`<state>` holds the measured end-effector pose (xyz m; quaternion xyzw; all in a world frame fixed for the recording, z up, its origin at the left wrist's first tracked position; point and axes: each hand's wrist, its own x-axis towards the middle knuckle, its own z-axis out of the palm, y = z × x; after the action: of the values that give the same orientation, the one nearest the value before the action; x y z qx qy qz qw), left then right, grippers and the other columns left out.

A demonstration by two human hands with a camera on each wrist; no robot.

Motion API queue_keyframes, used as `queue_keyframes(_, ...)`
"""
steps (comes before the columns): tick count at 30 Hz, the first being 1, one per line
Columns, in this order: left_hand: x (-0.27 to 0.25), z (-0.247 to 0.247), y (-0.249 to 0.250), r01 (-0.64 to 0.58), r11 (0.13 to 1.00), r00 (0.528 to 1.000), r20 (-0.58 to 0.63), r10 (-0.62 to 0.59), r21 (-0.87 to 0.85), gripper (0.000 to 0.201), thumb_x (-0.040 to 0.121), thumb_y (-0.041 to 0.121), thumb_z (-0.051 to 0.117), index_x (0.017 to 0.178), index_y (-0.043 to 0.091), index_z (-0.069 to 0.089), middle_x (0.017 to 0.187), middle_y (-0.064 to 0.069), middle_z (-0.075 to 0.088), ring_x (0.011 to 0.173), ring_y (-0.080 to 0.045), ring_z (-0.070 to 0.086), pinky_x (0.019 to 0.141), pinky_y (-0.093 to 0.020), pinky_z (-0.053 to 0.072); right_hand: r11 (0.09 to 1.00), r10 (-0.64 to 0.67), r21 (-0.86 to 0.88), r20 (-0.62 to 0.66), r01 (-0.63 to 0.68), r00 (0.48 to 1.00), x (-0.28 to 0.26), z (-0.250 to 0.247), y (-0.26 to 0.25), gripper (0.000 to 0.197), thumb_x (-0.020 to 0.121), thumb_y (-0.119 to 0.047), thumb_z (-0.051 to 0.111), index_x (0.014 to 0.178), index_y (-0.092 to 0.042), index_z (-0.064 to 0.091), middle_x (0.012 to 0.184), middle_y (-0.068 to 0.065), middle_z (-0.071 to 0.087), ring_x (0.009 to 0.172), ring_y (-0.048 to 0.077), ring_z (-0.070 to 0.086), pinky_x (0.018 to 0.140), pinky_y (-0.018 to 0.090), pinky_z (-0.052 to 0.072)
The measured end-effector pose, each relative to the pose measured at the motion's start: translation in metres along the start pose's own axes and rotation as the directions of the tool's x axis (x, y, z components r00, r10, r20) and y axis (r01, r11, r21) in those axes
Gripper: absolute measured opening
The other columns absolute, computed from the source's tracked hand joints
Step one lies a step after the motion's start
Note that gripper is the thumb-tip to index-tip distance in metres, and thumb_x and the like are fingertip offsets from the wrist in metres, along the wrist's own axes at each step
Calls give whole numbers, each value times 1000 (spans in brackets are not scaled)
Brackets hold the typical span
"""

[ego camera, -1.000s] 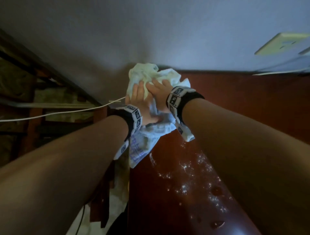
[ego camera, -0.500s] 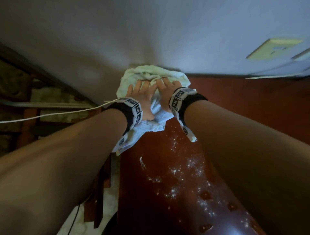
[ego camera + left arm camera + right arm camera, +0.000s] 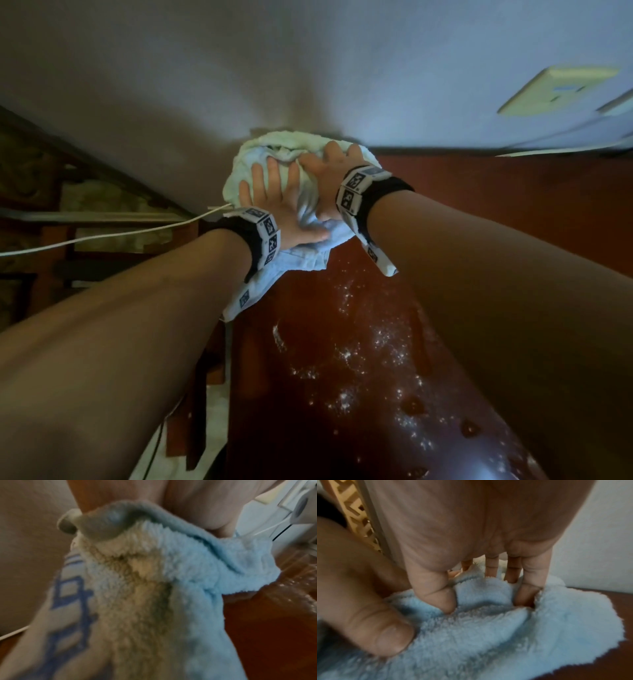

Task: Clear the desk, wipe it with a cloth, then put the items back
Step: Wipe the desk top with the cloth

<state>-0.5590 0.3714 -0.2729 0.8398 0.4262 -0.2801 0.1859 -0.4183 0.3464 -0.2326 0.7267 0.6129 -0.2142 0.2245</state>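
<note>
A fluffy light-blue cloth (image 3: 284, 145) lies bunched at the far left corner of the dark red-brown desk (image 3: 342, 308), against the wall. My left hand (image 3: 274, 200) presses on it with straight, spread fingers. Just to the right, my right hand (image 3: 329, 168) lies over the bunch and pushes it toward the wall. In the right wrist view the right hand (image 3: 471, 534) shows its thumb dug into the cloth (image 3: 505, 635) and its fingertips hidden behind a fold. The cloth (image 3: 188, 574) fills the left wrist view, stained brownish in the middle, with the desk (image 3: 274, 628) at the right.
White specks and droplets (image 3: 346, 359) are scattered over the desk nearer me. A white cable (image 3: 120, 234) runs off to the left past the desk's left edge, above dark wooden furniture (image 3: 51, 192). A pale wall plate (image 3: 555, 90) sits at the upper right.
Both hands pushed the cloth farther back against the wall. The fingers went from bunching the cloth to lying flatter on it, and the left hand spread out.
</note>
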Motion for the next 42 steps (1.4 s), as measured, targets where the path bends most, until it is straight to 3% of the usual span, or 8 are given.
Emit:
queue_keyframes(8,-5,13,-5,-51,997,998,-38,54,65,129,71,96,41,151,30,-35,158,-9,-44,148,-38,-34,122,-60,-12,989,54,132,60,-62,997,-12,9,4,90,77,-44,74,150,-44,21,148,7,29,134,45,34,102,58,44)
queue_keyframes(12,-15,24,-6,-83,992,994,-57,89,96,126,72,96,40,153,30,-31,160,-9,-42,148,-38,-33,121,-58,-14,980,62,185,59,-72,996,-25,22,3,85,79,-36,72,148,-43,23,144,5,32,134,43,33,100,58,45)
queue_keyframes(20,-54,55,1,-127,982,989,-56,136,138,123,76,93,40,155,29,-29,161,-8,-40,149,-38,-31,121,-58,-12,964,113,231,80,-129,990,-61,52,-14,84,77,-39,75,144,-40,25,137,7,35,133,42,36,94,55,49)
queue_keyframes(24,-79,74,1,-165,972,984,-43,174,165,123,75,93,40,154,30,-30,160,-7,-41,149,-37,-33,121,-59,-13,948,154,267,86,-172,984,-93,72,-31,83,75,-35,75,142,-39,26,137,8,35,130,42,38,93,56,50)
queue_keyframes(29,-125,106,-3,-242,945,966,-33,255,221,121,77,91,40,155,30,-30,160,-7,-42,148,-37,-34,119,-57,-17,915,225,328,65,-234,972,-147,108,-62,80,71,-30,77,138,-37,32,130,7,39,119,39,45,73,45,44)
queue_keyframes(42,-251,212,-13,-381,868,914,-10,405,318,116,79,91,32,155,28,-29,162,-9,-38,149,-38,-32,120,-62,-13,793,371,474,125,-383,920,-283,206,-154,73,75,-29,72,136,-38,33,132,6,37,118,40,43,82,48,49)
